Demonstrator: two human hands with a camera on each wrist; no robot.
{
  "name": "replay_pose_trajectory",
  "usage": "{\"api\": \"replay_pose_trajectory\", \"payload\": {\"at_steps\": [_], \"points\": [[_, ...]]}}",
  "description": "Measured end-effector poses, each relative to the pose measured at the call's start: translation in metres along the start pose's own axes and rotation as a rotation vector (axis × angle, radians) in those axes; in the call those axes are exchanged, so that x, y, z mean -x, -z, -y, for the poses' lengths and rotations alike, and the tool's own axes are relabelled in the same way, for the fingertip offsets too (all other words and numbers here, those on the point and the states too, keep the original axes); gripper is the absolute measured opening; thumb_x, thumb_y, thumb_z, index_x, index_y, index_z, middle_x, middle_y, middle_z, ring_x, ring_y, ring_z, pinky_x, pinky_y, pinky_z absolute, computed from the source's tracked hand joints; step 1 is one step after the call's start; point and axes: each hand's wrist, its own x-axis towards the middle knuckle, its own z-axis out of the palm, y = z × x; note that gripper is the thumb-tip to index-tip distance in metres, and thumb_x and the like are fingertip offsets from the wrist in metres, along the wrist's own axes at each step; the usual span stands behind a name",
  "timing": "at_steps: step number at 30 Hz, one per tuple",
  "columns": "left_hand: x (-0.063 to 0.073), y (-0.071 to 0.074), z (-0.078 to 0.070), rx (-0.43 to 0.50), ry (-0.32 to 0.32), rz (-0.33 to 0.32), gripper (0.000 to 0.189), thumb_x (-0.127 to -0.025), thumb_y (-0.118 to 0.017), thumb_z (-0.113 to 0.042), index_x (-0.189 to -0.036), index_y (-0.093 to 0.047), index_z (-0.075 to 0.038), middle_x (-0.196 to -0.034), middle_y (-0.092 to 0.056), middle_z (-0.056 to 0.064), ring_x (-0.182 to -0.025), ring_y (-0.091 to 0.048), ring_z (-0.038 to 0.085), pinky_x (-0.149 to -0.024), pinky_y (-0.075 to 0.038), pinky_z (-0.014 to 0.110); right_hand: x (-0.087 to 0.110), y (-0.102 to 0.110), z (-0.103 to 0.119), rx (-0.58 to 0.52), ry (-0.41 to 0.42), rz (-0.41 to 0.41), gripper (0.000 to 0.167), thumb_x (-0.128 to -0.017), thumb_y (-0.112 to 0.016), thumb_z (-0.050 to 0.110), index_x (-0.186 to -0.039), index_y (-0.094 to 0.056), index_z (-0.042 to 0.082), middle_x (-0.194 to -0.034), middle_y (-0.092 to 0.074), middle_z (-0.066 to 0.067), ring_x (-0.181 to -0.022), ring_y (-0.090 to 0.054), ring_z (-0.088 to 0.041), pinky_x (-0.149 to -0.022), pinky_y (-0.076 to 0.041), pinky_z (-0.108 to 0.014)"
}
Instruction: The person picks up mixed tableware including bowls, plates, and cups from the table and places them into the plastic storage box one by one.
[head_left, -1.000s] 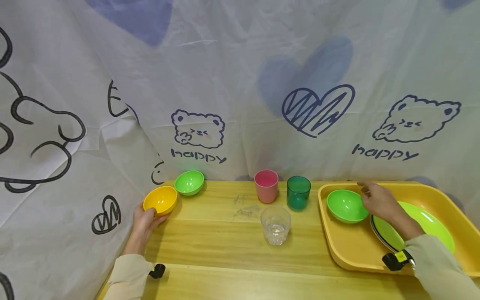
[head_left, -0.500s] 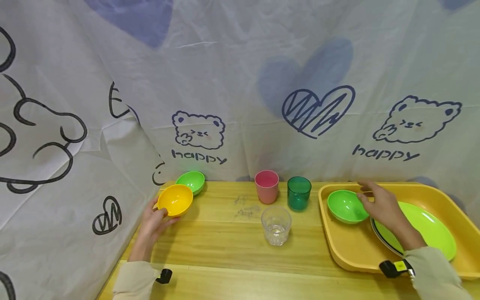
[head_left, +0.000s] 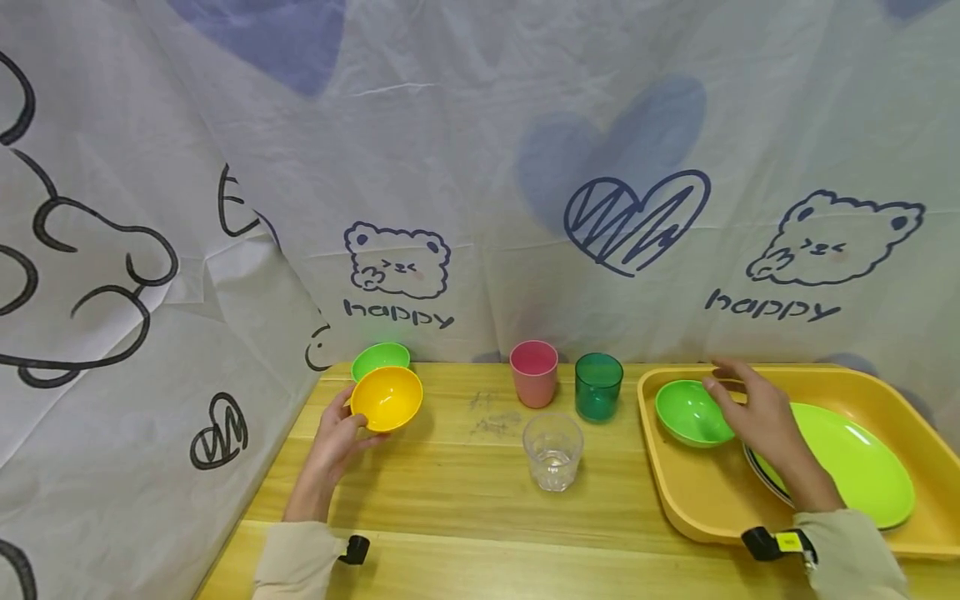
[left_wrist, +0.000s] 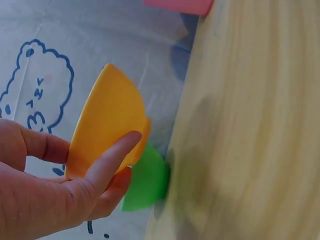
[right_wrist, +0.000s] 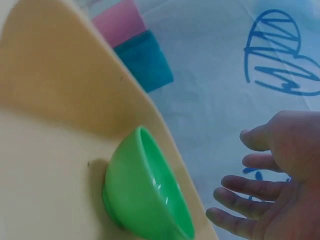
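My left hand [head_left: 339, 437] grips a yellow bowl [head_left: 388, 398] by its near left side, thumb and fingers on its wall. The left wrist view shows this yellow bowl [left_wrist: 107, 120] raised off the wooden table [left_wrist: 240, 125], its shadow on the wood. A green bowl [head_left: 378, 358] stands behind it, partly covered. On the right, my right hand [head_left: 765, 417] hovers with spread fingers beside another green bowl [head_left: 693, 414], which sits in the orange tray [head_left: 697, 508]. In the right wrist view the fingers of that hand [right_wrist: 280, 185] are apart from this bowl [right_wrist: 142, 187].
A pink cup [head_left: 534, 379] and a teal cup [head_left: 597, 392] stand at the table's back, with a clear glass [head_left: 552, 458] in front of them. A lime green plate [head_left: 855, 467] lies in the tray, over a dark-rimmed one. A printed cloth [head_left: 487, 167] hangs behind.
My left hand has carried the yellow bowl to the right, and it now overlaps the green bowl behind. The right hand has shifted slightly left, its fingers opening over the tray.
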Motion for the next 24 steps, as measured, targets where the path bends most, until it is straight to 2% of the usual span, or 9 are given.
{"api": "replay_pose_trajectory", "payload": {"at_steps": [8,11,17,20,24], "points": [[-0.011,-0.033,-0.012,0.025,-0.023,0.106,0.068,-0.095,-0.036,0.012,-0.161,-0.024,-0.002,-0.158,-0.029,0.027,-0.132,-0.044,0.044,-0.092,-0.057,0.054,0.003,0.001,0.004,-0.041,0.009,-0.053,0.049,-0.108,-0.054,0.026,-0.145,-0.048,-0.006,-0.133,-0.059,-0.031,-0.121,-0.056,-0.051,-0.095,-0.047,-0.065],[-0.011,-0.042,-0.016,0.031,-0.023,0.113,0.067,-0.095,-0.038,0.012,-0.16,-0.028,-0.003,-0.158,-0.032,0.025,-0.131,-0.045,0.044,-0.091,-0.057,0.055,0.003,-0.003,0.005,-0.059,0.024,-0.062,0.049,-0.107,-0.055,0.025,-0.145,-0.049,-0.006,-0.134,-0.059,-0.03,-0.12,-0.057,-0.05,-0.093,-0.048,-0.061],[-0.009,-0.05,-0.018,0.041,-0.033,0.115,0.065,-0.095,-0.04,0.011,-0.158,-0.035,-0.005,-0.158,-0.035,0.022,-0.131,-0.046,0.043,-0.09,-0.058,0.056,0.003,-0.009,0.017,-0.083,0.055,-0.058,0.049,-0.107,-0.057,0.024,-0.146,-0.048,-0.003,-0.136,-0.058,-0.03,-0.121,-0.057,-0.048,-0.092,-0.052,-0.048],[-0.007,-0.053,-0.018,0.047,-0.033,0.127,0.065,-0.095,-0.04,0.011,-0.158,-0.035,-0.006,-0.158,-0.035,0.022,-0.132,-0.045,0.042,-0.09,-0.058,0.056,0.002,-0.012,0.026,-0.101,0.065,-0.059,0.049,-0.107,-0.057,0.023,-0.147,-0.047,-0.003,-0.136,-0.058,-0.03,-0.121,-0.057,-0.048,-0.092,-0.053,-0.047],[-0.005,-0.058,-0.017,0.045,-0.029,0.145,0.065,-0.095,-0.042,0.01,-0.157,-0.037,-0.007,-0.158,-0.035,0.02,-0.133,-0.044,0.041,-0.089,-0.058,0.056,0.0,-0.018,0.038,-0.132,0.068,-0.063,0.051,-0.106,-0.06,0.022,-0.149,-0.046,-0.001,-0.136,-0.058,-0.029,-0.122,-0.057,-0.047,-0.093,-0.051,-0.053]]}}
